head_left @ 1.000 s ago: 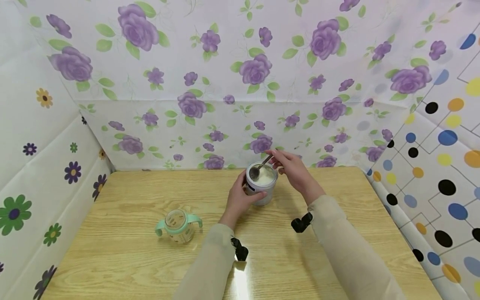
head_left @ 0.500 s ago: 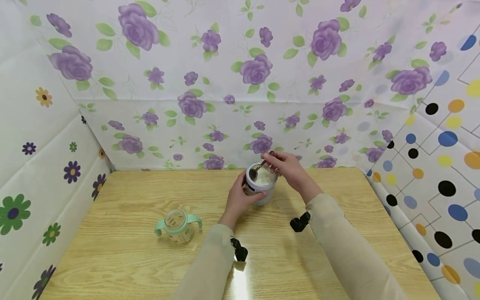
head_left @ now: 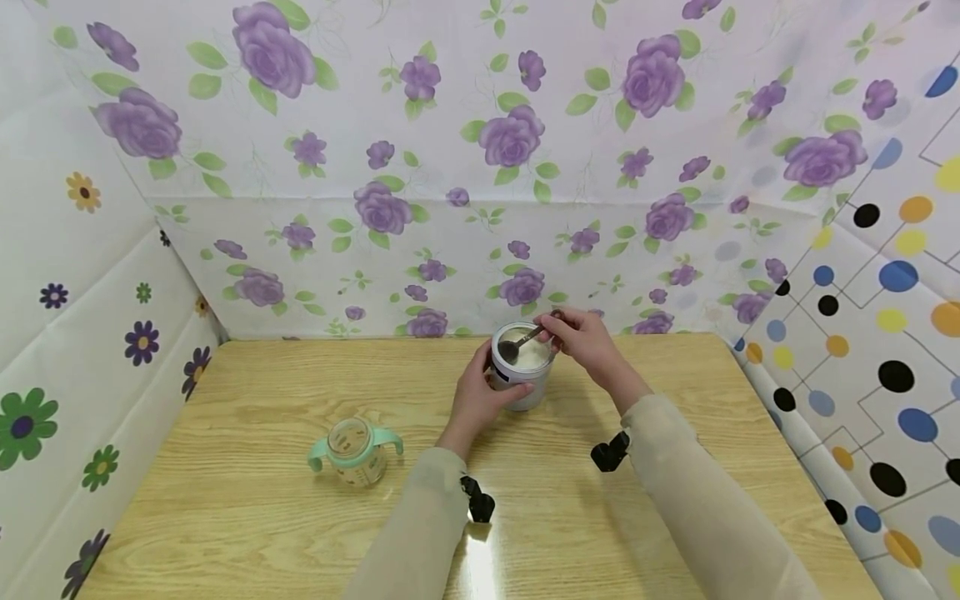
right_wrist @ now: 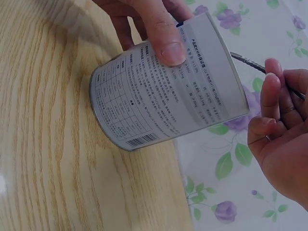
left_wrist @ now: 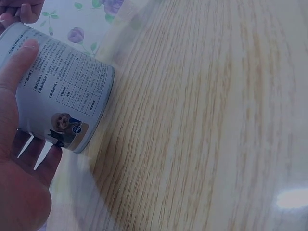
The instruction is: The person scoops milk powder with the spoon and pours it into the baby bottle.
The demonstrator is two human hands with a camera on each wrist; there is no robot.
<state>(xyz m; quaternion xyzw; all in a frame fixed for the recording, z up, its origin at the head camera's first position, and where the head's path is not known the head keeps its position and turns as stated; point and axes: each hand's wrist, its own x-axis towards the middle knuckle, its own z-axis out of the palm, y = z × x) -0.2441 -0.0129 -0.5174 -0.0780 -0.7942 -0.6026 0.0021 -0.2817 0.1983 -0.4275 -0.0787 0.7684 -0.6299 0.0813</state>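
— Flowery walls stand all around your wooden table (head_left: 675, 517). Where is the tin?

— Your tin (head_left: 522, 377) stands at the back of the table, close to the flower wall. White powder fills it near the top.

— What are my hands doing?

— Your left hand (head_left: 480, 398) hugs the tin, with the thumb (right_wrist: 161, 33) pressed flat on the label and the fingers curled round the other side. Your right hand (head_left: 587, 342) is just to the right of the tin. Its fingers pinch the handle of the spoon (head_left: 521, 341), and the spoon's bowl sits over the powder.

— Which step am I on?

— I think you are scooping powder. The spoon does not look full yet.

— And what comes next?

— The little green cup (head_left: 355, 450) waits well to the left of the tin, nearer to you. It looks like the powder belongs in there. You will need a slow, level lift, so nothing spills on the way.
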